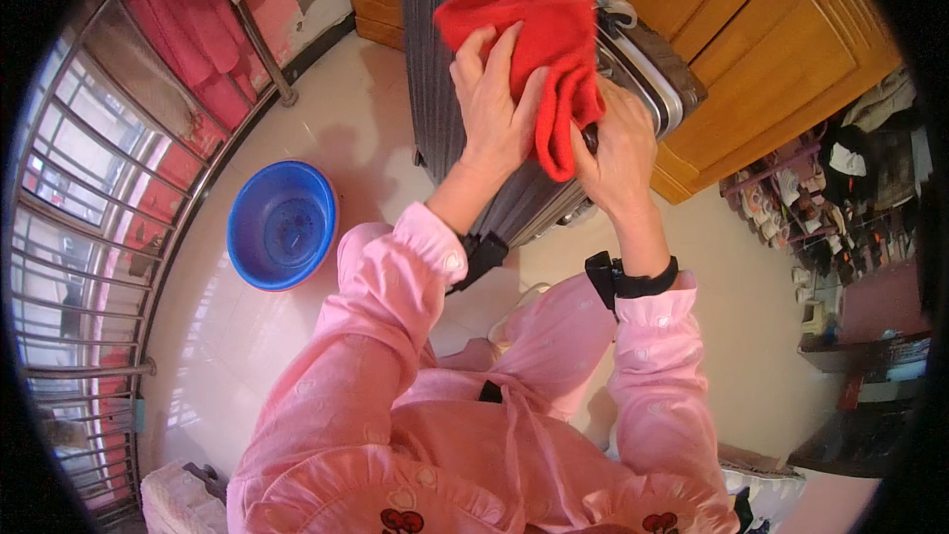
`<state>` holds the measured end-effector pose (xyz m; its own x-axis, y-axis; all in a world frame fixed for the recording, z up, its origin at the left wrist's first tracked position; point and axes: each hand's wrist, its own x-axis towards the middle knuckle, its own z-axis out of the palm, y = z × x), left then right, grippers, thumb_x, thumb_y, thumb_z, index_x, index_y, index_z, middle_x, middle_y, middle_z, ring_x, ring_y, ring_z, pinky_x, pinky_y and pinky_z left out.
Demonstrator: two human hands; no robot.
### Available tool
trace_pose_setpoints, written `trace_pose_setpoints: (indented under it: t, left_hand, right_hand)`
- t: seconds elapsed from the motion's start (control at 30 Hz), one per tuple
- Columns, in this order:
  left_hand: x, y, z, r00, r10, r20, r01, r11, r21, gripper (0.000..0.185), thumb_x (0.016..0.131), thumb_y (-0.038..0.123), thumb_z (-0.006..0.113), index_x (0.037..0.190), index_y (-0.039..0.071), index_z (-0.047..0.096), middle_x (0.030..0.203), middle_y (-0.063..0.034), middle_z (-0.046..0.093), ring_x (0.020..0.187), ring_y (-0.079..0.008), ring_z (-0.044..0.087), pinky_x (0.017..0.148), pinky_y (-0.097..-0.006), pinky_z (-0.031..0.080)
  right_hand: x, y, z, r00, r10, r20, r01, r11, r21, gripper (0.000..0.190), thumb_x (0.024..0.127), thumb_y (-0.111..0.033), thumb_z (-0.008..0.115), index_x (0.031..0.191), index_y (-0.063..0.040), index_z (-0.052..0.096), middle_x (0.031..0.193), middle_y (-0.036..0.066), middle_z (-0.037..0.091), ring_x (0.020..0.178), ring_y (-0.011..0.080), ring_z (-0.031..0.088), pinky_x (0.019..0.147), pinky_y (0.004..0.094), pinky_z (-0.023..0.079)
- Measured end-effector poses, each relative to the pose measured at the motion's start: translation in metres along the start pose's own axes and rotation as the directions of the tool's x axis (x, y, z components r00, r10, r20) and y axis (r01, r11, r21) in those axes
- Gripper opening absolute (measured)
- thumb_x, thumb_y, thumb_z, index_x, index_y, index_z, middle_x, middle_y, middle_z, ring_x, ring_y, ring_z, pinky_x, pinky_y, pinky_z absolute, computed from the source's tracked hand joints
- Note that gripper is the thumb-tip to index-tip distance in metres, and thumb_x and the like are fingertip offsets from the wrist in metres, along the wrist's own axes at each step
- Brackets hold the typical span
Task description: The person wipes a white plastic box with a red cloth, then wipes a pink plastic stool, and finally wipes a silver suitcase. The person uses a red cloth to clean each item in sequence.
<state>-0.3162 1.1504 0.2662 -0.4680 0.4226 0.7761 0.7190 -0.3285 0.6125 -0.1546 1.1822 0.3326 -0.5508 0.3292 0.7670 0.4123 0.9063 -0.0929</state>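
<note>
A dark grey ribbed hard-shell suitcase [434, 81] with silvery frame edges stands before me. Over its upper side lies a bunched red cloth [552, 30], one fold hanging down. My left hand [493, 107] presses on the cloth with bent fingers, its thumb against the hanging fold. At the right edge of the cloth, my right hand [619, 144] is curled around a dark part of the suitcase, perhaps its handle. The right fingertips are hidden. Black bands circle both wrists.
A blue plastic basin [285, 226] with a wet-looking bottom sits on the tiled floor at left. Wooden cabinet doors [771, 44] rise behind the suitcase. Metal window bars [111, 230] line the left side; a shoe rack [786, 193] stands at right.
</note>
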Motion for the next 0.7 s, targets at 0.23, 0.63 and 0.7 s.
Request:
trace_pose_setpoints:
  t: [0.23,0.63,0.7]
  left_hand:
    - [-0.034,-0.047,0.021,0.989,-0.147,-0.008,0.147,0.988,0.038,0.07,0.098,0.036,0.064,0.158,0.013,0.038,0.161,-0.0192,0.036,0.147,-0.04,0.032,0.119,-0.048,0.028]
    - [-0.056,-0.022,0.003,0.948,-0.291,0.131,0.319,0.869,-0.377,0.085,0.103,0.038,0.059,0.163,-0.002,0.016,0.167,-0.0321,0.015,0.157,-0.0463,0.013,0.127,-0.0495,0.014]
    - [-0.045,-0.013,0.001,0.957,-0.249,0.151,0.285,0.907,-0.31,0.087,0.102,0.039,0.061,0.163,-0.002,0.015,0.168,-0.0319,0.014,0.155,-0.0485,0.015,0.126,-0.0525,0.016]
  right_hand:
    - [0.002,-0.013,0.007,1.0,-0.006,-0.003,0.006,0.999,-0.047,0.05,0.093,-0.039,0.069,0.129,-0.005,0.069,0.134,0.015,0.068,0.123,0.0339,0.062,0.105,0.0438,0.045]
    - [0.002,-0.023,0.02,0.999,0.012,-0.053,-0.015,0.999,-0.052,0.049,0.089,-0.039,0.073,0.123,-0.005,0.073,0.127,0.015,0.072,0.12,0.0338,0.065,0.106,0.0459,0.044]
    - [0.002,-0.022,0.022,0.997,-0.003,-0.072,0.001,1.0,-0.026,0.048,0.089,-0.039,0.072,0.122,-0.004,0.073,0.126,0.015,0.072,0.119,0.0338,0.065,0.105,0.0452,0.045]
